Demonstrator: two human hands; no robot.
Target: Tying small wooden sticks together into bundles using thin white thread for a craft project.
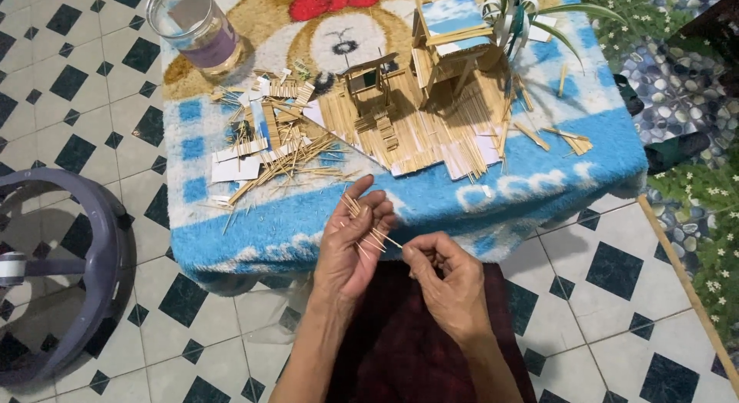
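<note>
**Stick model part-built; loose sticks in hand**

While the person sits at the low table, both hands work just above the dark red lap. The left hand (356,245) lies palm-up, fingers half curled around a small bundle of thin sticks (362,222), some fanned out past the fingertips. The right hand (443,276) has thumb and forefinger pinched together on the end of a single stick (389,239) drawn from that bundle.

Beyond the hands, a blue and white fleece cloth (431,199) covers the table. On it lies a scattered heap of loose sticks (289,163) with small white card pieces (235,169) beside it.

Further back stands the model: a floor of laid sticks (419,133), a small hut (368,80), and a taller stilted house (450,53). By judgement, the main structures stand; the loose stock suggests detailing remains.

At the far edge are a clear glass jar (194,26) and a ribbon plant (512,14).
</note>
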